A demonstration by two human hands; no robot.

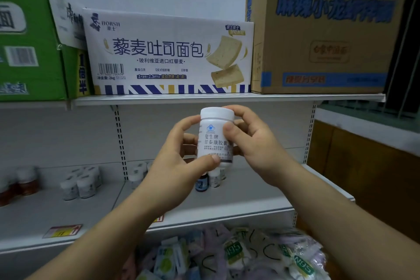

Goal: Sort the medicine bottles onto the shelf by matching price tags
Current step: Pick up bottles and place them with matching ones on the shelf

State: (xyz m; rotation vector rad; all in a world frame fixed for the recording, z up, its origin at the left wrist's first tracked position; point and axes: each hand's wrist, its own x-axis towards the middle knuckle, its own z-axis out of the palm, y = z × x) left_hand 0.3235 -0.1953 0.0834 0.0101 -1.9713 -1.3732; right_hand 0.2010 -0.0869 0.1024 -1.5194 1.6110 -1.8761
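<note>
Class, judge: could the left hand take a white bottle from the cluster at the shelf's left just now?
Probably not yet: the left hand grips the held bottle; otherwise the path to that cluster looks free.

Shop: metal shelving (pixel 227 98), price tags (pixel 62 231) on edge, stock cartons (pixel 168 52) above.

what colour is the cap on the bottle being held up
White, matching the bottle body; the cap shows clearly in the head view, held between left hand and right hand.
</note>
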